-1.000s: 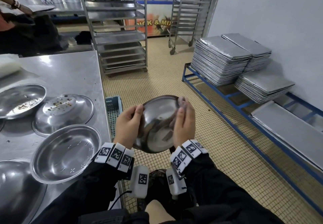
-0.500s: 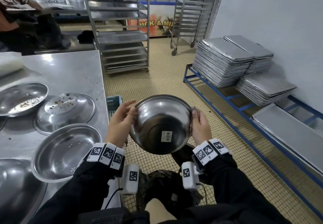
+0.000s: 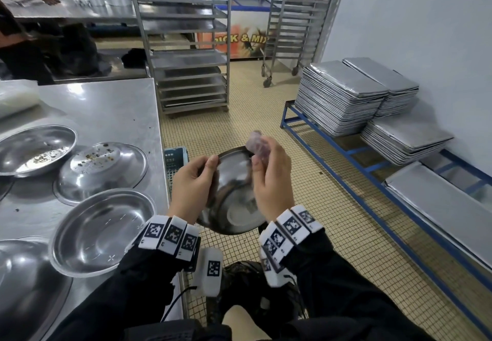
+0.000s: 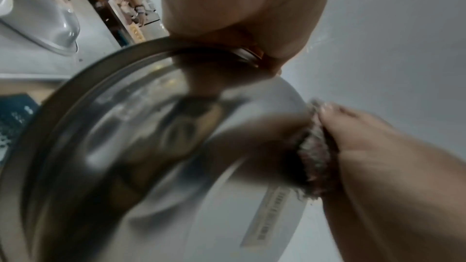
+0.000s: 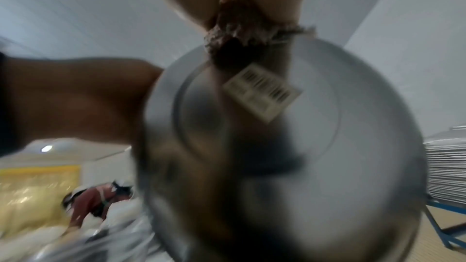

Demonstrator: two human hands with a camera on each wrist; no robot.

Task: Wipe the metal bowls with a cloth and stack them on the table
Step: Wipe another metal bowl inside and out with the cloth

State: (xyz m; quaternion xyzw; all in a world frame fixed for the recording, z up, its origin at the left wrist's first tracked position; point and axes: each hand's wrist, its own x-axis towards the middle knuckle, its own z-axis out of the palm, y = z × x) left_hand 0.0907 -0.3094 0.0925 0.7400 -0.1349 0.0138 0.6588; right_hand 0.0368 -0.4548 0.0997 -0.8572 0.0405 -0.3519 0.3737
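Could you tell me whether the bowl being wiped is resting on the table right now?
No, the bowl is held up over the tiled floor, gripped by the left hand, beside the table.

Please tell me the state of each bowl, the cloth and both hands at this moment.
held bowl: in the air, tilted, underside toward the person
cloth: bunched, against the held bowl
left hand: grips the held bowl's rim
right hand: holds the cloth
nearest upright bowl: on the table, looks clean
inverted bowl: crumbs on its base

Silver bowl (image 3: 234,207), mottled pinkish-purple cloth (image 3: 254,141), black sleeves (image 3: 346,287), beige checked floor (image 3: 239,117)
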